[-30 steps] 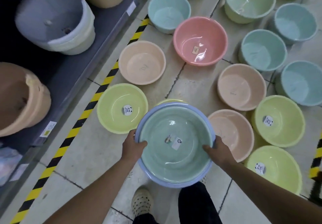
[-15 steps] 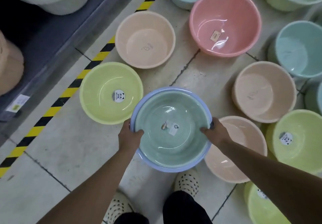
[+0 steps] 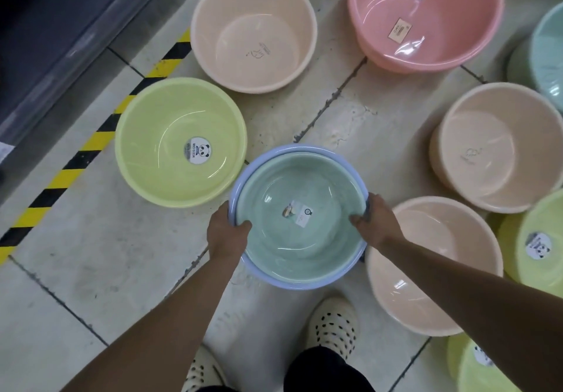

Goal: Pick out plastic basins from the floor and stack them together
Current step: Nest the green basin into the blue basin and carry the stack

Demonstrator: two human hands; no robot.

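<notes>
Nearest you, your spotted shoes (image 3: 333, 324) stand just behind the stack, which puts it squarely in front of your body.

Your left hand (image 3: 227, 233) and right hand (image 3: 376, 225) grip opposite sides of that stack. Each thumb is hooked over the rim and lies inside the bowl, while the other fingers curl underneath, out of sight. This grip likely pins both rims together, so the inner basin cannot slide or lift out as you carry the pair.

The stack is a pale green basin (image 3: 304, 239) nested inside a light blue basin (image 3: 274, 279). Only a thin blue crescent of the outer one shows, wider on the far-left side, so the green one sits slightly off centre. The green plastic is glossy, with ring-shaped highlights and a small white label at its bottom. You cannot tell from here whether the stack touches the tile floor (image 3: 100, 254) or hangs just above it.

Just right of the stack is a peach basin (image 3: 426, 269), its rim almost touching your right wrist. Just left and beyond sits a yellow-green basin (image 3: 179, 141) with a round panda sticker. Both are open-side up, ready to take or receive the stack.

Farther beyond the stack lie another peach basin (image 3: 253, 30) and a glossy pink basin (image 3: 426, 16). Many basins remain loose, so I judge the stacking to be at an early stage.
</notes>
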